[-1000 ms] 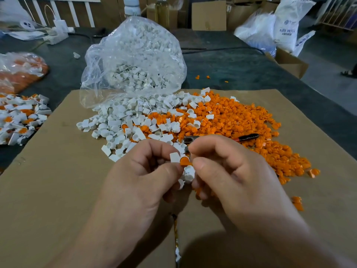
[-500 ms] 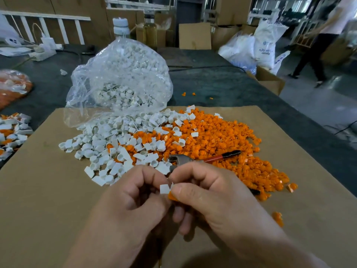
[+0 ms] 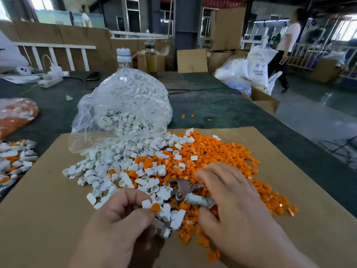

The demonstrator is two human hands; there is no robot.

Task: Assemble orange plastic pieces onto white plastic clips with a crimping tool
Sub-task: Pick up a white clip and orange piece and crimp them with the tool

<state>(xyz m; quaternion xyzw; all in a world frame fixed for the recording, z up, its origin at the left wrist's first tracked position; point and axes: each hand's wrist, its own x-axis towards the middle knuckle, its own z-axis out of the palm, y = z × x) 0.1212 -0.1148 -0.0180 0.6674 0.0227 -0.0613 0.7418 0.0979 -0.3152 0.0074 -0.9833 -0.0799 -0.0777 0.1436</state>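
Crimping tool (image 3: 182, 188) handles hidden under blurred right hand (image 3: 233, 206)

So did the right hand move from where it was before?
Yes. The right hand left the left hand, which pinches the white clip, and went right over the orange pile, onto the crimping tool.

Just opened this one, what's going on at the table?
A person is assembling parts over a cardboard sheet. The left hand pinches a white clip with an orange piece against it. The right hand lies over the crimping tool on the loose pile; whether it grips is unclear.
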